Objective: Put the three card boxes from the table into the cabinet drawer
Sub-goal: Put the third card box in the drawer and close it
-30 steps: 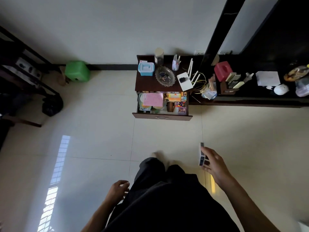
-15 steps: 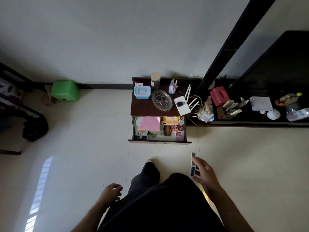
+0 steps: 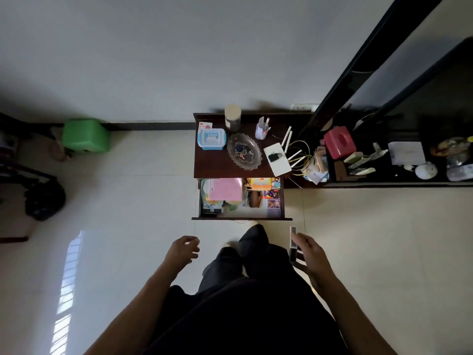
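Note:
My right hand [image 3: 311,254] grips a dark card box [image 3: 292,242] edge-on, just in front of the drawer's right corner. Only one box shows in the hand. The dark wooden cabinet [image 3: 215,162] stands against the wall with its drawer [image 3: 242,218] pulled open toward me. Inside lie a pink pad, a yellow box and small colourful packets. My left hand [image 3: 183,249] hovers in front of the drawer's left side, fingers curled loosely and holding nothing.
On the cabinet top sit a blue case [image 3: 211,139], a glass dish [image 3: 244,151], a jar [image 3: 232,117] and a white router [image 3: 277,158]. A black low shelf [image 3: 399,181] with clutter runs right. A green stool [image 3: 85,135] stands left by the wall.
I have walked closer to the cabinet, so the drawer now lies just beyond my hands. My left hand has risen forward; my right still carries the box.

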`<action>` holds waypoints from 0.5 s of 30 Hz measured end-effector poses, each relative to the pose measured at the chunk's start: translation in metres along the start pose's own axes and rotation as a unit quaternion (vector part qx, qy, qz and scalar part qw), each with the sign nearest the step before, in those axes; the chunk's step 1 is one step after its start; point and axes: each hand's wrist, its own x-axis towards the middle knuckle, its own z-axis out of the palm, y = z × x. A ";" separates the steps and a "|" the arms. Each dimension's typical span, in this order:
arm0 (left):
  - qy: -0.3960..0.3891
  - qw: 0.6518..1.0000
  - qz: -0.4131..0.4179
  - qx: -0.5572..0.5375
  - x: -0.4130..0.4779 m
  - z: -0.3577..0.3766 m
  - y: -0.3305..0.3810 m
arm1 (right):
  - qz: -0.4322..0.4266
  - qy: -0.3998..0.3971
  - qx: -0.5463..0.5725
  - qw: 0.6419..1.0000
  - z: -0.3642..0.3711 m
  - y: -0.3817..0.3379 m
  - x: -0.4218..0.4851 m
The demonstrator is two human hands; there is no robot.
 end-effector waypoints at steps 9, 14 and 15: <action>0.010 0.995 -0.101 -0.010 0.007 0.035 -0.028 | 0.015 -0.044 -0.019 0.999 -0.013 -0.058 0.081; 0.024 0.992 -0.121 0.005 0.026 0.058 -0.032 | 0.045 -0.047 -0.021 0.998 -0.010 -0.064 0.137; 0.019 0.992 -0.124 0.013 0.038 0.064 -0.030 | 0.053 -0.047 -0.023 0.997 -0.008 -0.062 0.154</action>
